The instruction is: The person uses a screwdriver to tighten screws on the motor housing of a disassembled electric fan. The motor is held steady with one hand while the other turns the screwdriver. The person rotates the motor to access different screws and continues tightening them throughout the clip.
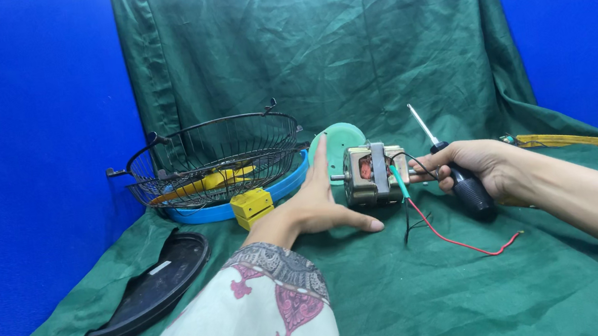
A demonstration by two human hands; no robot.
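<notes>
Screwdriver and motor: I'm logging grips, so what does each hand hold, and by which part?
The right hand grips the screwdriver by its black handle, shaft pointing up. The left hand lies open against the fan motor, steadying its shaft side, not gripping it.

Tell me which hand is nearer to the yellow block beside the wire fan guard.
Left. The left hand lies just right of the yellow block, open against the small motor. The right hand is farther right, beyond the motor, gripping a screwdriver.
</notes>
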